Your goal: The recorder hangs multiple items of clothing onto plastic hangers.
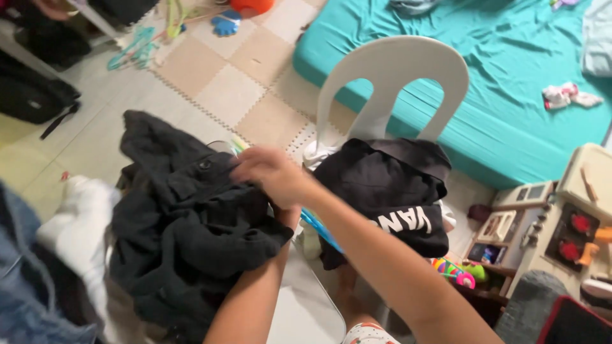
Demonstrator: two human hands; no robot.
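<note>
Across the top right we see a teal mattress [510, 70], and against its near edge a white plastic chair [392, 76] whose seat carries a folded black top [389, 191], stacked there out of the way. At lower left we hold a crumpled black garment [185, 229] up over a white table [306, 312]. Our right hand [271, 173] pinches its upper edge shut; our left hand [288, 216] is hidden beneath, supporting it, grip unclear.

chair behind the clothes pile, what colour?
White plastic chair, clearest in the head view; a black garment covers its seat.
</note>
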